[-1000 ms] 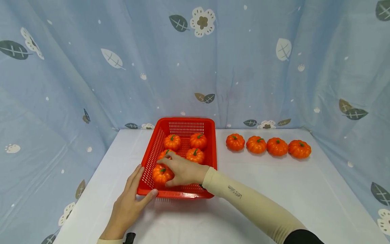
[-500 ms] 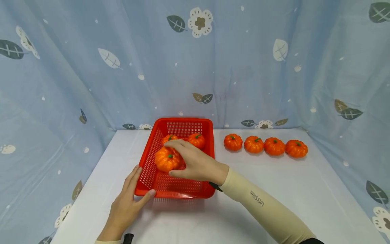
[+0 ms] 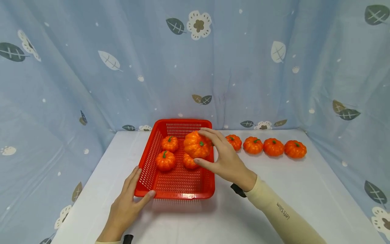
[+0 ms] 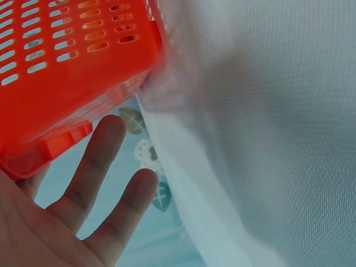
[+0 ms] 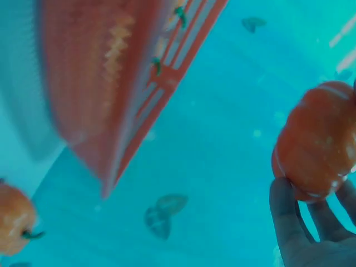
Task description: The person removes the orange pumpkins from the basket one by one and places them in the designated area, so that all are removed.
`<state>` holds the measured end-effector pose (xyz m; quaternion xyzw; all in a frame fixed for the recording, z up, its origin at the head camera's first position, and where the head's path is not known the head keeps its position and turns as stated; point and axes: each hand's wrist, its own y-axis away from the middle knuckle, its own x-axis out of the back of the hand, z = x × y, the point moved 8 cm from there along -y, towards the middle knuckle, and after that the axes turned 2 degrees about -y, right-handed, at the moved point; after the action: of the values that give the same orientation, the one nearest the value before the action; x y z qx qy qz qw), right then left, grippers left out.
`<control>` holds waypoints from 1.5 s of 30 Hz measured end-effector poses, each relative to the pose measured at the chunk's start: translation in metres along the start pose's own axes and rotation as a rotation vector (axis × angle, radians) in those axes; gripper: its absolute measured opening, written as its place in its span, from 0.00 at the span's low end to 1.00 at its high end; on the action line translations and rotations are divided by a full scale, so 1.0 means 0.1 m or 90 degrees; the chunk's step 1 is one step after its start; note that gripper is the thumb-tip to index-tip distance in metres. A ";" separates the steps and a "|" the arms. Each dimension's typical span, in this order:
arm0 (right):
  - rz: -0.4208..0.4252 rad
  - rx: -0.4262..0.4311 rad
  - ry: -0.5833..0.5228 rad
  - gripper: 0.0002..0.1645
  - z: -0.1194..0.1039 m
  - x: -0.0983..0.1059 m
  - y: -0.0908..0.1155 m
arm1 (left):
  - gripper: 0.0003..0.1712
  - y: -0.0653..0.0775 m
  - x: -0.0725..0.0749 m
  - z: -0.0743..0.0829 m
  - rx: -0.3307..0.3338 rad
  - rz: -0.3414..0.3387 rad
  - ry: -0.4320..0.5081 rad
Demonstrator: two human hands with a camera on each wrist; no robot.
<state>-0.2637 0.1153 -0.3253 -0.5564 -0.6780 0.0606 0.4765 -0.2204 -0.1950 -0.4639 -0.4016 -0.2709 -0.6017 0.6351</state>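
Observation:
My right hand grips a small orange pumpkin between thumb and fingers, above the right side of a red plastic basket. In the right wrist view the held pumpkin is up off the table, fingers curled under it. Inside the basket sit a back-left pumpkin, a front-left pumpkin and a right pumpkin, partly covered by the held one. My left hand rests at the basket's front-left corner, fingers straight along its side and thumb at the front rim.
On the white table, right of the basket, several orange pumpkins stand in a row; my right hand partly covers the leftmost. A blue patterned curtain hangs behind and at both sides.
My right hand has lifted the pumpkin from the basket's front-left area and carried it right and upward. The left hand stays at the basket corner.

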 end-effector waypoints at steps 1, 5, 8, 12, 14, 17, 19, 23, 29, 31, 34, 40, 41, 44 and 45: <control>0.013 -0.008 0.008 0.48 0.05 0.06 0.04 | 0.53 0.00 0.00 0.00 0.001 0.000 0.000; 0.047 -0.051 0.039 0.49 0.26 0.26 0.20 | 0.53 0.00 0.00 0.00 0.003 -0.003 0.000; 0.055 -0.082 0.060 0.50 0.43 0.36 0.33 | 0.54 0.00 0.00 0.00 0.004 -0.007 -0.001; 0.045 -0.131 0.086 0.49 0.64 0.43 0.52 | 0.54 0.01 0.00 0.00 0.009 -0.010 -0.001; 0.037 -0.157 0.090 0.49 0.74 0.44 0.61 | 0.53 0.01 0.00 0.00 0.010 -0.010 0.000; 0.023 -0.183 0.087 0.48 0.86 0.44 0.72 | 0.53 0.01 0.00 0.00 0.012 -0.010 0.000; 0.016 -0.195 0.089 0.48 0.93 0.45 0.78 | 0.54 0.02 0.00 0.00 0.014 -0.011 0.000; -0.004 -0.218 0.109 0.48 1.05 0.44 0.90 | 0.54 0.02 -0.01 -0.01 0.016 -0.012 0.000; -0.055 -0.256 0.153 0.45 1.21 0.42 1.05 | 0.53 0.02 -0.01 -0.01 0.012 -0.011 -0.001; -0.070 -0.263 0.158 0.44 1.27 0.41 1.09 | 0.53 0.02 -0.01 -0.01 0.010 -0.010 0.000; -0.091 -0.272 0.152 0.43 1.33 0.37 1.14 | 0.53 0.02 0.00 -0.02 0.009 -0.006 0.001; -0.132 -0.289 0.142 0.44 1.41 0.26 1.21 | 0.54 0.01 0.01 -0.02 0.007 -0.004 0.003; -0.138 -0.291 0.145 0.44 1.42 0.24 1.22 | 0.54 0.01 0.00 -0.02 0.007 -0.005 0.005; -0.157 -0.298 0.157 0.45 1.46 0.18 1.27 | 0.54 0.01 0.00 -0.01 0.007 -0.008 0.010; -0.162 -0.298 0.161 0.46 1.46 0.17 1.28 | 0.54 0.01 -0.01 -0.01 0.007 -0.009 0.011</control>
<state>-0.2776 0.2423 -0.4728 -0.5647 -0.6730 -0.2279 0.4197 -0.2198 -0.1958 -0.4654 -0.3914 -0.2714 -0.6079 0.6353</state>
